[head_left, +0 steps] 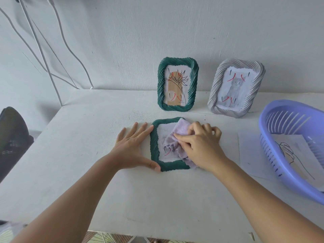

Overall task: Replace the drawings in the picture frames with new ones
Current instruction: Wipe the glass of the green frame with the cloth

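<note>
A: Green frame [155, 146]?
B: Flat on table [87, 155], near centre. Braced by left hand [133, 148], fingers straight against its left edge.
A: Right hand [201, 144]?
B: Pinching lilac cloth [175, 142], pressed onto the glass.

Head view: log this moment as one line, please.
left hand steadies flat green frame | right hand presses lilac cloth on its glass | two frames upright behind | basket right
</note>
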`<state>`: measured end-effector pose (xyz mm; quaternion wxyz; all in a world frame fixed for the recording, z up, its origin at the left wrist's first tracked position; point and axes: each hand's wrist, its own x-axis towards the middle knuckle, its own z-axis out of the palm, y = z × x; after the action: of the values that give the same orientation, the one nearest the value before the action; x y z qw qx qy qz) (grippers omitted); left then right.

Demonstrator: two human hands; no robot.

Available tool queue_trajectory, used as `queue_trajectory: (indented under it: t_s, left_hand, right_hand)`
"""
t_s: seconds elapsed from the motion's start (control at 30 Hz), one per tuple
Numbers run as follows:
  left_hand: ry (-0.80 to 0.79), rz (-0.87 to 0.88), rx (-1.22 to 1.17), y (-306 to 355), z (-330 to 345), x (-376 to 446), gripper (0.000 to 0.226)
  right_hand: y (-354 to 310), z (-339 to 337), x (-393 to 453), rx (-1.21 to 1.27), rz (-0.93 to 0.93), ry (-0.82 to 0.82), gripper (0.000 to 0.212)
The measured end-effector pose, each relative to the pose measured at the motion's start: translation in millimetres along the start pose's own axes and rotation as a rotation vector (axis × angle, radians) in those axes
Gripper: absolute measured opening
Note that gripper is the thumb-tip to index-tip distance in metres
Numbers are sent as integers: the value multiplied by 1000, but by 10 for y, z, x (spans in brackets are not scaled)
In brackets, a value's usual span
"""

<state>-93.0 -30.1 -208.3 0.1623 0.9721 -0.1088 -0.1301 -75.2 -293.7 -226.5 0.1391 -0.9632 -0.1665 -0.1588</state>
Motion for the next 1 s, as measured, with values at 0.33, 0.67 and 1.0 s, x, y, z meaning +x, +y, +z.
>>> queue_trajectory:
  t_s: [0.33,0.67,1.0]
  left_hand:
    - [1,1,0,13,-8,-16,146]
    - [-9,-4,4,18,-13,-5,146]
    - [-7,-1,1,13,-11,-3,145]
  right_hand:
    - [-214,35,132,83,27,-79,21]
    - [-88,-41,129,69,51,-66,20]
    - [104,-235,15,55,-55,-185,25]
